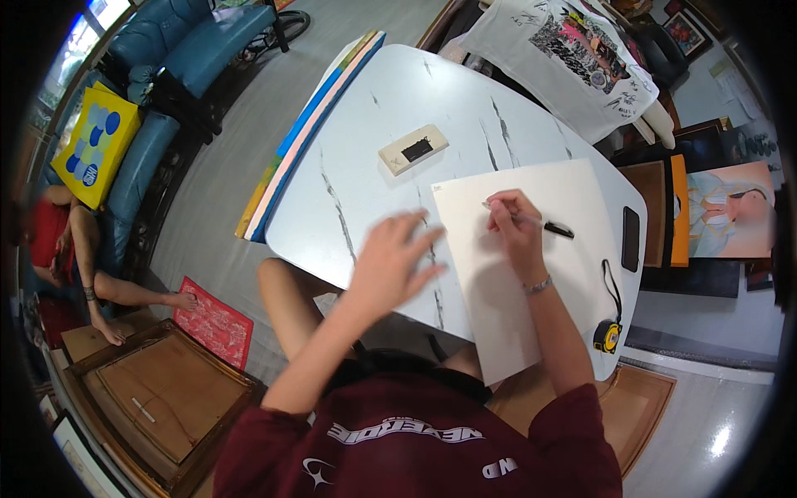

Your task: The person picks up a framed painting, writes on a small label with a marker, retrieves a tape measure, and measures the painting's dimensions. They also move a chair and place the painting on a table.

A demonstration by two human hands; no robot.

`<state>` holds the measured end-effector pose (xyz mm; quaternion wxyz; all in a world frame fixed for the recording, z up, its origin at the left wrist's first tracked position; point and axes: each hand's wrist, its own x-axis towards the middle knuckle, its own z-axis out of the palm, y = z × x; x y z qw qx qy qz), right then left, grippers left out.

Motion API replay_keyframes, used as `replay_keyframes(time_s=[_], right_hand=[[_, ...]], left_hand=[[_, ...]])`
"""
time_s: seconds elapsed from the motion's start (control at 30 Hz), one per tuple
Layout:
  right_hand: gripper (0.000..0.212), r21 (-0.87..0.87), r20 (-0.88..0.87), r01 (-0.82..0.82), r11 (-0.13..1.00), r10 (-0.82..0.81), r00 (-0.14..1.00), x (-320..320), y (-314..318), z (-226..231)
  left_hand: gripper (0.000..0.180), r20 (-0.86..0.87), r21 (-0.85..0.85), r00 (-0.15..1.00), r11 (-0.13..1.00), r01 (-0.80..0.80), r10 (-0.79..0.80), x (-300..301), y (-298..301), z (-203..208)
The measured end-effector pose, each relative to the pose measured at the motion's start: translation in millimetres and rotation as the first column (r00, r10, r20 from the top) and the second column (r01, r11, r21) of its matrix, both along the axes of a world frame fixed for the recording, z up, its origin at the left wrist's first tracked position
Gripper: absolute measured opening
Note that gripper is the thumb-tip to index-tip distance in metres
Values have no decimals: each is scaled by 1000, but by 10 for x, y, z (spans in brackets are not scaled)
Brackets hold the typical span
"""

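Slanting over the large white sheet [573, 195], the pen [558, 229] is pinched in the fingers of the right hand [516, 226]; whether its tip touches cannot be told. The left hand [393, 259], blurred, is held empty, fingers spread, just left of the sheet. Since the sheet seems unsteadied by that hand, it could be shifted and a stroke skewed; its near end, overhanging the table [361, 137], could be bumped.
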<state>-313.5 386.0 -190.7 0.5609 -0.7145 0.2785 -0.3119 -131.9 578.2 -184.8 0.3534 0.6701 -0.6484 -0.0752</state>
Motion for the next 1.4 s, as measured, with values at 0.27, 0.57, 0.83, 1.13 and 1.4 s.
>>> replay_keyframes(time_s=[0.27, 0.57, 0.83, 1.13, 1.4], right_hand=[[10, 120, 107, -91, 989, 78, 991, 660, 24, 87], [7, 73, 13, 2, 997, -2, 1000, 915, 149, 25], [15, 17, 71, 8, 1000, -10, 997, 893, -35, -104], [18, -46, -59, 29, 999, -31, 998, 920, 20, -61], [17, -121, -29, 56, 991, -60, 998, 942, 45, -64]], left_hand=[[59, 195, 69, 981, 997, -36, 21, -349, 109, 19], [65, 206, 126, 977, 992, 22, -48, -290, 93, -33], [65, 152, 135, 986, 990, 51, -72, -238, 35, -49], [64, 168, 154, 983, 987, 45, -71, -218, 26, -54], [63, 134, 137, 989, 989, 48, -66, -216, 51, -59]])
